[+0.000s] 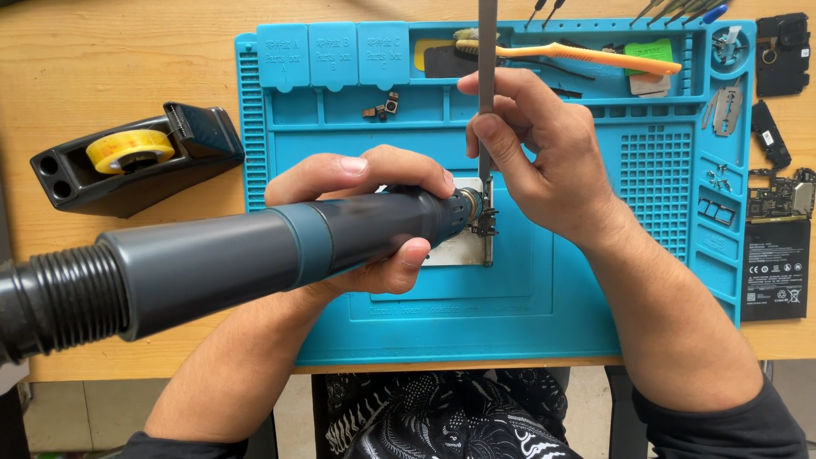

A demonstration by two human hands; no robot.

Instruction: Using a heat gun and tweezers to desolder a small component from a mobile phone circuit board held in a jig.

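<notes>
In the head view, the left hand (pixel 374 212) wraps around a grey hot-air handpiece (pixel 255 255), its nozzle aimed at a small metal-framed part (pixel 463 246) lying on the blue work mat (pixel 544 289). The right hand (pixel 544 161) pinches upright metal tweezers (pixel 487 85) between thumb and fingers, the tips touching the part just beside the nozzle. A black tape dispenser (pixel 136 157) sits on the wooden table (pixel 102 59) left of the mat. An orange brush (pixel 586 55) lies in the mat's top tray, and a phone battery (pixel 775 268) rests at the right edge.
</notes>
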